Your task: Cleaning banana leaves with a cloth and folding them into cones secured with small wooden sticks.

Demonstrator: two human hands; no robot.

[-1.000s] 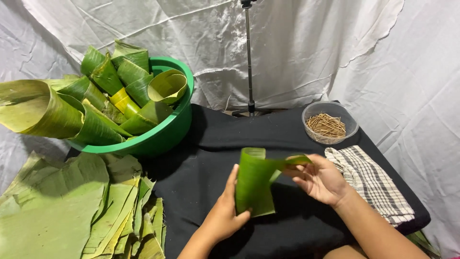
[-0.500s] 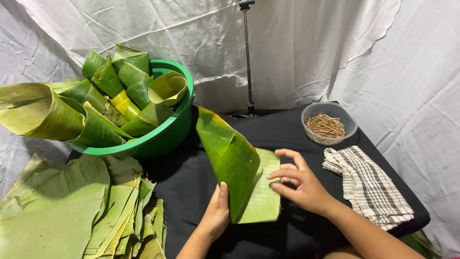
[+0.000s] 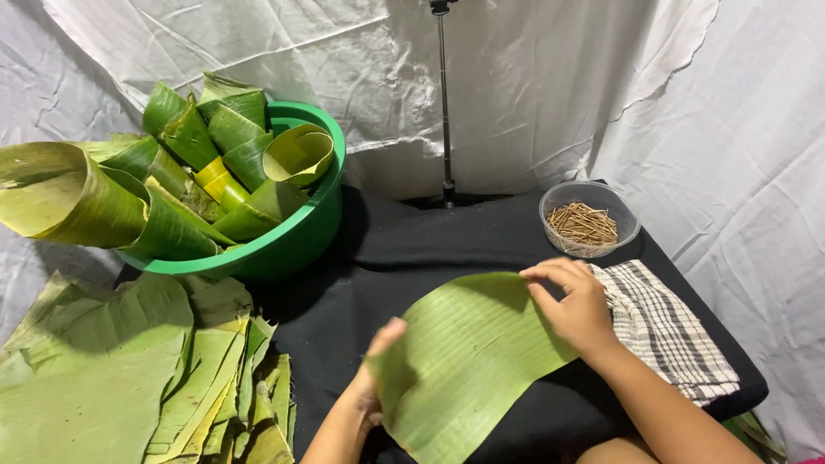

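A piece of green banana leaf (image 3: pixel 464 361) lies spread out on the black cloth of the table (image 3: pixel 395 258) in front of me. My left hand (image 3: pixel 374 378) holds its left edge, thumb on top, fingers hidden beneath the leaf. My right hand (image 3: pixel 576 305) presses flat on the leaf's upper right corner, fingers together.
A green basin (image 3: pixel 301 232) full of rolled banana leaves stands at the back left. A stack of flat leaves (image 3: pixel 112 378) lies at the left. A clear bowl of small wooden sticks (image 3: pixel 589 219) and a checked cloth (image 3: pixel 666 331) sit at the right. A tripod pole (image 3: pixel 444 103) rises behind.
The leaf was folded and held upright a second ago. It has since been unrolled and laid flat on the table, with both hands moving down to hold it open.
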